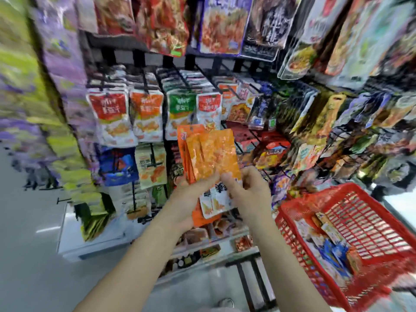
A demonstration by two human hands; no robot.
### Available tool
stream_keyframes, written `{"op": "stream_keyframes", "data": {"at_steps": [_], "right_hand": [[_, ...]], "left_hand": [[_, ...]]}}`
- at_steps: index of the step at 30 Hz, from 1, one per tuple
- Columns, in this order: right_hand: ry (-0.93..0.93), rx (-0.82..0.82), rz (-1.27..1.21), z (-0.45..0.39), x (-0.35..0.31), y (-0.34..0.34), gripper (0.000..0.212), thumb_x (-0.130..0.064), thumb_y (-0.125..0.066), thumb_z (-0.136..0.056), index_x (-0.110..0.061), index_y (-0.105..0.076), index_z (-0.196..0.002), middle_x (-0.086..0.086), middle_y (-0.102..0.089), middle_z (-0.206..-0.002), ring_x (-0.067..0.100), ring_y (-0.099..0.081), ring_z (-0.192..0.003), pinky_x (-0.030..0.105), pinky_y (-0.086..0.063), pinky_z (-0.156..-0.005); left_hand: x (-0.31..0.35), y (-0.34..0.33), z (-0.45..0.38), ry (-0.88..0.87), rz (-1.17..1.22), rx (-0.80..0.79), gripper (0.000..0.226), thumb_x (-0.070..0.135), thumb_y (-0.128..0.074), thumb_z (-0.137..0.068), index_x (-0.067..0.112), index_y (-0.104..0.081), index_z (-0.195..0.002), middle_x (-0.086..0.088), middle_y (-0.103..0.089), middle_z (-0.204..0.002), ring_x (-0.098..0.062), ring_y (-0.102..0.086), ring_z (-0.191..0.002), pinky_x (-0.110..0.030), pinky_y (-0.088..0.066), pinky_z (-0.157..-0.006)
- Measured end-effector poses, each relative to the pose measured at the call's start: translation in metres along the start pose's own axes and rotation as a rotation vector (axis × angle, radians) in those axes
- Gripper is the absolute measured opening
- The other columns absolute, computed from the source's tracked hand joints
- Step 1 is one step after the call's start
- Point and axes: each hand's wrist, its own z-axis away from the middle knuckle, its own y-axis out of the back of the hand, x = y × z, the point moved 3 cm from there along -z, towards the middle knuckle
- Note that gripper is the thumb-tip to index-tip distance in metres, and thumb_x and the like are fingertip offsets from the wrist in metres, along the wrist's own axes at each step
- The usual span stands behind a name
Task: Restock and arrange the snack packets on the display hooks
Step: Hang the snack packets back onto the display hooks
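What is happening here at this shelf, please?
A person stands at a rack of hanging snack packets. The left hand holds a fanned stack of orange packets, and the right hand pinches its lower edge. None of these is on a hook yet. A red basket with more packets is at the right.

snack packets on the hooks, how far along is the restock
Roughly midway, as a guess. Done: the middle row of hooks already hangs full of red and green packets. In hand: both the left hand and right hand hold a fanned stack of orange packets in front of the rack, not yet hung. Left: more packets lie in the red basket.
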Motion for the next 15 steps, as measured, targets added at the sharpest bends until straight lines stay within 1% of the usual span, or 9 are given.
{"op": "stream_keyframes", "data": {"at_steps": [2,4,5,6,8,9,12,14,15], "right_hand": [[0.057,0.01,0.012,-0.003,-0.025,0.001,0.062,-0.059,-0.063,-0.08,0.0,-0.044,-0.084,0.026,-0.039,-0.077,0.016,-0.037,-0.06,0.031,-0.032,-0.059],[0.115,-0.047,0.008,-0.008,-0.056,0.002,0.043,-0.052,-0.068,-0.083,-0.011,-0.057,-0.094,0.011,-0.059,-0.082,0.012,-0.056,-0.068,0.028,-0.043,-0.062],[0.127,-0.113,-0.017,-0.012,-0.068,0.002,0.033,-0.045,-0.07,-0.086,-0.02,-0.06,-0.105,-0.001,-0.067,-0.092,0.007,-0.064,-0.08,0.027,-0.05,-0.069],[0.134,-0.17,-0.034,-0.017,-0.083,0.003,0.033,-0.041,-0.072,-0.088,-0.029,-0.06,-0.116,-0.012,-0.07,-0.103,0.003,-0.066,-0.094,0.025,-0.054,-0.076],[0.176,-0.209,-0.066,-0.028,-0.112,0.012,0.039,-0.04,-0.071,-0.091,-0.042,-0.055,-0.126,-0.027,-0.067,-0.114,-0.006,-0.063,-0.104,0.021,-0.054,-0.083],[0.2,-0.203,-0.081,-0.035,-0.126,0.02,0.036,-0.04,-0.07,-0.092,-0.048,-0.054,-0.122,-0.035,-0.065,-0.111,-0.013,-0.061,-0.101,0.021,-0.052,-0.085],[0.259,-0.188,-0.134,-0.059,-0.172,0.044,0.027,-0.029,-0.071,-0.092,-0.047,-0.053,-0.101,-0.045,-0.062,-0.089,-0.023,-0.058,-0.086,0.014,-0.05,-0.077],[0.299,-0.135,-0.196,-0.075,-0.196,0.061,0.026,-0.026,-0.074,-0.09,-0.038,-0.052,-0.094,-0.037,-0.064,-0.083,-0.026,-0.057,-0.08,0.008,-0.053,-0.067],[0.315,-0.111,-0.257,-0.084,-0.206,0.068,0.028,-0.03,-0.078,-0.086,-0.034,-0.052,-0.098,-0.027,-0.066,-0.091,-0.019,-0.052,-0.095,0.021,-0.051,-0.083]], "left_hand": [[0.024,-0.005,0.012,-0.092,-0.034,0.015,0.106,0.044,-0.086,-0.075,0.021,-0.025,-0.158,0.002,-0.034,-0.162,-0.025,-0.042,-0.144,-0.05,-0.041,-0.112],[0.056,-0.016,0.024,-0.2,-0.024,-0.028,0.078,0.043,-0.084,-0.081,0.023,-0.042,-0.143,0.011,-0.052,-0.141,-0.017,-0.048,-0.133,-0.041,-0.039,-0.111],[0.073,-0.02,0.031,-0.251,-0.033,-0.02,0.07,0.042,-0.079,-0.086,0.03,-0.035,-0.14,0.017,-0.048,-0.135,-0.015,-0.042,-0.135,-0.037,-0.034,-0.11],[0.09,-0.023,0.036,-0.294,-0.055,-0.01,0.086,0.04,-0.073,-0.09,0.027,-0.019,-0.156,0.016,-0.041,-0.138,-0.017,-0.034,-0.142,-0.04,-0.03,-0.114],[0.127,-0.032,0.05,-0.404,-0.085,0.015,0.101,0.041,-0.069,-0.092,0.018,0.0,-0.162,0.009,-0.023,-0.163,-0.02,-0.021,-0.152,-0.045,-0.024,-0.119],[0.146,-0.041,0.063,-0.437,-0.077,0.02,0.099,0.04,-0.069,-0.092,0.018,-0.002,-0.163,0.013,-0.026,-0.161,-0.018,-0.023,-0.15,-0.045,-0.026,-0.118],[0.195,-0.047,0.064,-0.543,-0.085,-0.011,0.064,0.034,-0.067,-0.094,0.028,-0.034,-0.149,0.024,-0.047,-0.117,-0.008,-0.036,-0.125,-0.039,-0.033,-0.105],[0.224,-0.052,0.07,-0.645,-0.107,0.007,0.081,0.039,-0.072,-0.09,0.019,-0.028,-0.154,0.016,-0.048,-0.137,-0.012,-0.038,-0.133,-0.043,-0.034,-0.112],[0.238,-0.056,0.072,-0.696,-0.121,0.029,0.084,0.04,-0.073,-0.089,0.018,-0.025,-0.154,0.015,-0.048,-0.141,-0.014,-0.041,-0.134,-0.043,-0.036,-0.111]]}}
